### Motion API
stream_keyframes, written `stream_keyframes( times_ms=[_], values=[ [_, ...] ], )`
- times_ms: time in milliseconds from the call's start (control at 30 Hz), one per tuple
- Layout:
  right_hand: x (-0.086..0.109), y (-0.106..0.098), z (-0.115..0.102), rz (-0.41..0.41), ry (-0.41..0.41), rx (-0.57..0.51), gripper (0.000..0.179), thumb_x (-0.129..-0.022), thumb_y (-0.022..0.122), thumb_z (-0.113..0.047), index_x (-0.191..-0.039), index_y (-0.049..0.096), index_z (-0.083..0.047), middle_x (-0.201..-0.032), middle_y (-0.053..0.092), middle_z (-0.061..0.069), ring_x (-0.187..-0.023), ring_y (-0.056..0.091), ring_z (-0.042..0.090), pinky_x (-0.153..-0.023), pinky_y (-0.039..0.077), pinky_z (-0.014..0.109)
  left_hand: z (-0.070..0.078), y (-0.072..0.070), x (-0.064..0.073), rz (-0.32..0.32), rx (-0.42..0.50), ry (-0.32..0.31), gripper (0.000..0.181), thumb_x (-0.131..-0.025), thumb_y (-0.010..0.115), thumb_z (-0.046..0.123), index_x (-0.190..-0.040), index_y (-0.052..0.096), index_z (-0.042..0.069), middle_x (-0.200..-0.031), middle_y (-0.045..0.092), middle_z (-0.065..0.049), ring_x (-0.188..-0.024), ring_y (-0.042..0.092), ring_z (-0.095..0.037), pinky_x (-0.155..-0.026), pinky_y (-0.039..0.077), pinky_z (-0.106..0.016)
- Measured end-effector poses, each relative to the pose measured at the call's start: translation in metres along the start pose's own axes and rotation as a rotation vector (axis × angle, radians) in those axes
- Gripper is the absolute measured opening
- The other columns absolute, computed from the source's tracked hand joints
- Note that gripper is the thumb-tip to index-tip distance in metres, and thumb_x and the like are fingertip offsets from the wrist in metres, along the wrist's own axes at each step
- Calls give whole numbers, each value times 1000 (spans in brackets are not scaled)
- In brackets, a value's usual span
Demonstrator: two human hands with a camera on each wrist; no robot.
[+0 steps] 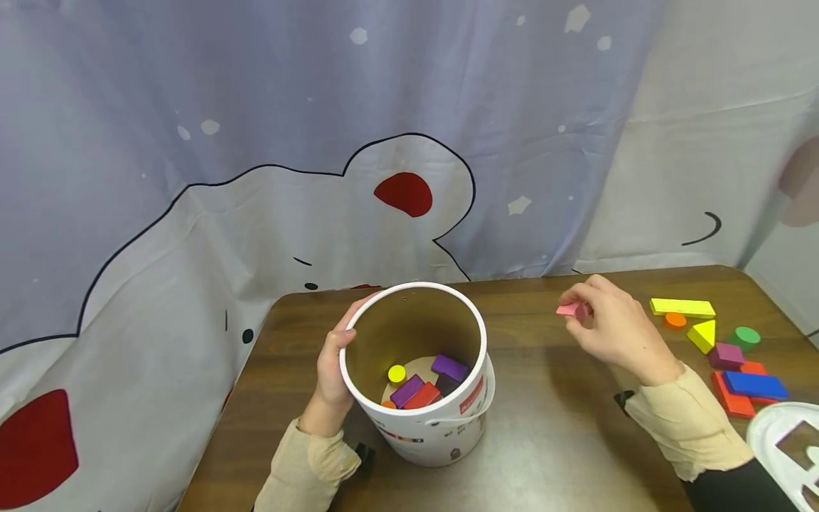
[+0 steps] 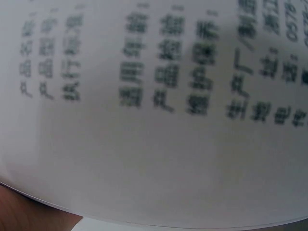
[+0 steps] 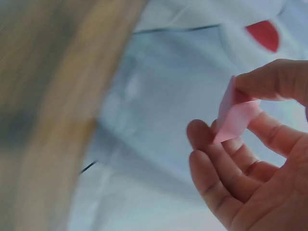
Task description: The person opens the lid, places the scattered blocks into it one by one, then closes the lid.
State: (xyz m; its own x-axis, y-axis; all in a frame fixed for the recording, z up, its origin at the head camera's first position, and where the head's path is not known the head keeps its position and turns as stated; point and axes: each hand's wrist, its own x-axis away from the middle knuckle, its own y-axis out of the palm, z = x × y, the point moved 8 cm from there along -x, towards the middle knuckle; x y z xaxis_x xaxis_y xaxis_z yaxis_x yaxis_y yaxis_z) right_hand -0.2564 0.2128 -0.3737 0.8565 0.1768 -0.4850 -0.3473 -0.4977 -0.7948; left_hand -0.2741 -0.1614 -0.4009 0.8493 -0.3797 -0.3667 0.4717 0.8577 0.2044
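A white bucket [image 1: 441, 441] stands on the table, tilted slightly in the head view. My left hand [image 1: 335, 366] grips its left side, with the thumb over the rim and the fingers round the outer wall. Inside lie several blocks, among them a yellow cylinder [image 1: 397, 375], a purple block [image 1: 450, 368] and a red block [image 1: 422, 396]. To the right of the bucket, my right hand [image 1: 614, 327] is raised above the table and pinches a small pink block [image 3: 236, 118] between thumb and fingers. Printed text on the bucket wall fills the left wrist view.
On the table's right side lie a yellow bar [image 1: 682, 308], an orange disc [image 1: 675, 321], a yellow triangular block [image 1: 702, 336], a green cylinder [image 1: 745, 338] and a blue block [image 1: 756, 385] over red ones. A white lid with cut-outs [image 1: 761, 427] sits at the right edge. A printed curtain [image 1: 288, 235] hangs behind.
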Motion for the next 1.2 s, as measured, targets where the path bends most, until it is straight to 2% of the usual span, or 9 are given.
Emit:
stream_keyframes(
  times_ms=[167, 300, 533, 700, 833, 1000, 1100, 1200],
  values=[
    [-12, -18, -50, 98, -108, -94, 23, -76, 75, -4, -95, 74, -19, -84, 56, -7, -75, 51, 8, -67, 40, 22, 1, 0, 0, 1, -2, -1, 66, -95, 16, 16, -155, 39, 5, -151, 51, -9, -138, 48, -27, -116, 37, -52],
    [-20, -27, -88, 142, -205, -176, 21, -78, 74, -3, -94, 74, -18, -87, 58, -10, -77, 54, 5, -70, 40, 16, 3, 1, 0, 4, -2, -4, 65, -95, 16, 17, -155, 39, 6, -151, 51, -9, -138, 48, -26, -116, 36, -52],
    [-29, -22, -146, 116, -352, -282, 20, -81, 68, -2, -93, 73, -16, -94, 58, -9, -82, 58, 1, -76, 47, 13, 9, 6, 1, -1, -18, 1, 64, -96, 18, 19, -154, 41, 6, -149, 52, -7, -137, 48, -27, -116, 35, -53],
    [-34, -23, -164, 149, -393, -353, 24, -79, 63, 6, -92, 72, -12, -99, 60, -2, -83, 63, 7, -78, 52, 15, 14, 10, 1, -23, -17, 23, 61, -98, 22, 22, -154, 41, 5, -148, 52, -8, -137, 48, -28, -116, 36, -52],
    [-36, -22, -174, 155, -419, -359, 23, -80, 65, 6, -95, 73, -10, -102, 61, 1, -85, 68, 10, -81, 55, 15, 17, 13, 1, -38, -13, 40, 61, -99, 22, 21, -154, 40, 4, -149, 52, -8, -137, 48, -28, -115, 37, -51],
    [-37, -14, -192, 101, -474, -374, 23, -81, 67, 6, -97, 72, -9, -103, 60, 1, -86, 69, 9, -81, 58, 19, 17, 16, 1, -11, -8, 17, 59, -99, 27, 24, -152, 41, 4, -146, 53, -6, -136, 48, -26, -115, 36, -50],
    [-37, -7, -204, 42, -496, -377, 22, -82, 68, 4, -97, 72, -11, -102, 59, -1, -87, 69, 7, -81, 58, 20, 17, 15, 1, -3, -14, 7, 59, -98, 28, 26, -152, 40, 3, -145, 53, -5, -135, 48, -25, -116, 36, -49],
    [-38, 2, -215, -32, -497, -359, 21, -84, 68, 1, -96, 72, -15, -100, 59, -4, -86, 65, 4, -80, 55, 19, 11, 10, 1, -4, -28, 2, 60, -99, 23, 23, -153, 40, 4, -147, 53, -6, -136, 48, -25, -116, 38, -47]
  ],
)
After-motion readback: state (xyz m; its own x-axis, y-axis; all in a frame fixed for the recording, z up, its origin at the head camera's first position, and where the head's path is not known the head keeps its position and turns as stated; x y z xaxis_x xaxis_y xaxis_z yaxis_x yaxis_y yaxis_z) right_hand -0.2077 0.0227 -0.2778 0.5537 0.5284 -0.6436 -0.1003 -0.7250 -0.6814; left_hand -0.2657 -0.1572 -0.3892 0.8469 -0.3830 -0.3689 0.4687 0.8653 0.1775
